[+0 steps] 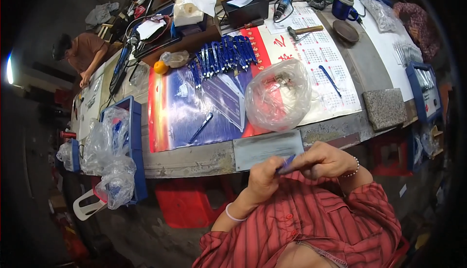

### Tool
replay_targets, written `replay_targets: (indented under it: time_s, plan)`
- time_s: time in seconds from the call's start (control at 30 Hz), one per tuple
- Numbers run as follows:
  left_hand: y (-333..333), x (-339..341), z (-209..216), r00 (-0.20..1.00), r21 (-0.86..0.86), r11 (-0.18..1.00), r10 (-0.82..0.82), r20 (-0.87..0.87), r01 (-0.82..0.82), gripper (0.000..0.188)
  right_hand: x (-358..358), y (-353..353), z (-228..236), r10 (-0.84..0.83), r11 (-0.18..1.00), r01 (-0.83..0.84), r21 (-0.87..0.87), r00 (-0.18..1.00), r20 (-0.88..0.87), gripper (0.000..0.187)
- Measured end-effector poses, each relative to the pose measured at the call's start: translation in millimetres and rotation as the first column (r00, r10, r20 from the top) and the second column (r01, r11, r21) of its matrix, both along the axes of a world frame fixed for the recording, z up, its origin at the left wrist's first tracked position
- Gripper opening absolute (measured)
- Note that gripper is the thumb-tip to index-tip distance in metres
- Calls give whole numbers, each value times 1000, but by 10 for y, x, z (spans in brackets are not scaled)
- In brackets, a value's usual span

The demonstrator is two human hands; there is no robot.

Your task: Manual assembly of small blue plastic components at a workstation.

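Both hands on one blue pen

Your left hand (pixel 262 179) and right hand (pixel 321 161) pinch the pen (pixel 286 163) at 6 o'clock, below the surface (pixel 194 158); light, stiff, slick: grip the barrel.

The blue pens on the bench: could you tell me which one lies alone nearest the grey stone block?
The single blue pen lying slantwise on the calendar sheet, right of the clear bag; the rest lie further left.
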State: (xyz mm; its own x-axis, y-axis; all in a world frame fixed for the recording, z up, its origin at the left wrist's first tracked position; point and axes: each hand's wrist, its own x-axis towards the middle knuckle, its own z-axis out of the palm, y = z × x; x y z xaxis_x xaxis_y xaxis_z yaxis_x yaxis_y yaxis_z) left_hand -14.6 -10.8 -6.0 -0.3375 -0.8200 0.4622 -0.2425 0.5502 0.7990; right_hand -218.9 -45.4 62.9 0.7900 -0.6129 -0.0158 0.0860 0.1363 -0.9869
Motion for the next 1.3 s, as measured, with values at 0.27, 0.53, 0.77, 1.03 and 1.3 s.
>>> replay_targets:
  time_s: [0.27, 0.53, 0.77, 1.03, 1.3]
  plan:
    - [116, -34, 52, 894, 353, 886, -131, -428, 300, 11, 73, -96, -288, -143, 969, 105, -222, 977, -161, 38]
    - [-103, 133, -123, 996, -116, 990, 69, -63, -76, 19, 37, -10, -195, 198, 978, -197, 64, 980, -11, 36]
    - [117, 77, -106, 937, 150, 972, -126, -325, 183, 22, 203, -178, -470, -200, 886, 138, -442, 975, -95, 28]
    - [145, 125, -215, 719, 378, 923, 212, -662, 76, 23, 409, 164, -597, -156, 984, 154, -90, 988, -14, 31]
    - [74, 195, -531, 372, 424, 721, 243, -896, 548, 26, 417, 244, -380, -78, 996, 70, -49, 976, -205, 29]
